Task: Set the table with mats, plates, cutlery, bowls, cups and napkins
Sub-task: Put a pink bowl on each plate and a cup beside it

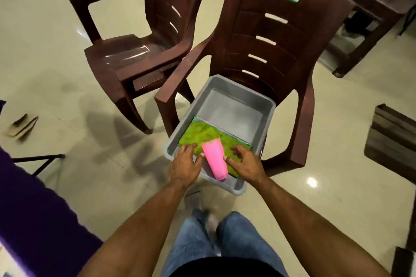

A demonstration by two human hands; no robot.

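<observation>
Left hand (184, 164) fingers relaxed | right hand (244, 163) fingers loosely curled | both flank pink cup (215, 161) | grey tub (234, 105)

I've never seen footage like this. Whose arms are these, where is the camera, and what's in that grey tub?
There is no machine here: a person wears a camera on the head, so the one picture looks down past their own arms. A grey tub sits on the seat of a brown plastic chair. In it lies a green cloth with a pink cup lying on top. The left hand and right hand touch the cup from either side; a firm grip is not clear.
</observation>
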